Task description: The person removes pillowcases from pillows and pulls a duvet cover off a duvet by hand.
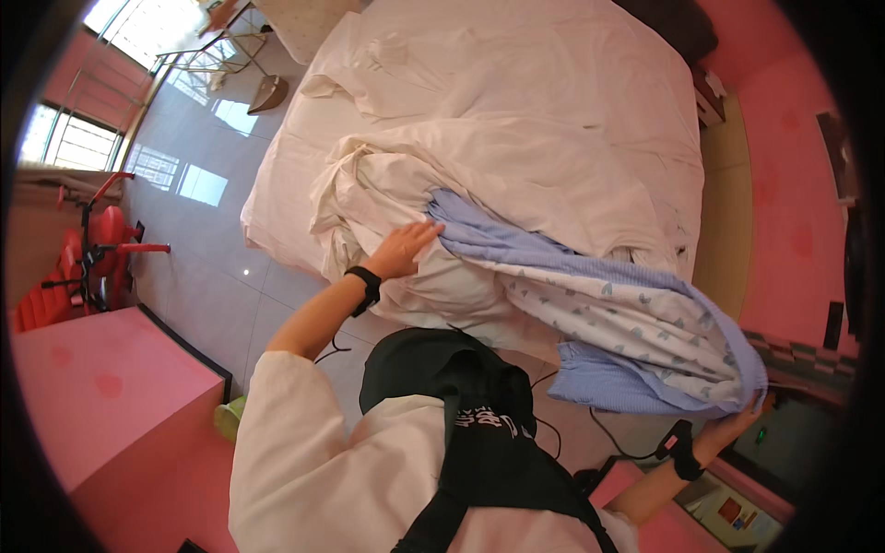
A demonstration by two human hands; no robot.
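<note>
A bed cover [618, 300], blue on one side and white with small blue-grey motifs on the other, stretches from the near side of the bed toward the lower right. My right hand [733, 427] grips its far right end, held out past the bed, with the fingers partly hidden by the cloth. My left hand [406, 249] rests on the crumpled white bedding [369, 189], fingers extended, their tips beside the blue cloth's left end. Black straps circle both wrists.
The large bed [516, 64] has a wrinkled white sheet. On the left are a red and black exercise machine [101, 244] and a pink-topped cabinet [120, 378]. A dustpan [268, 93] stands on the tiled floor [221, 240]. Dark cables run near my feet. A dark screen [793, 442] lies near my right hand.
</note>
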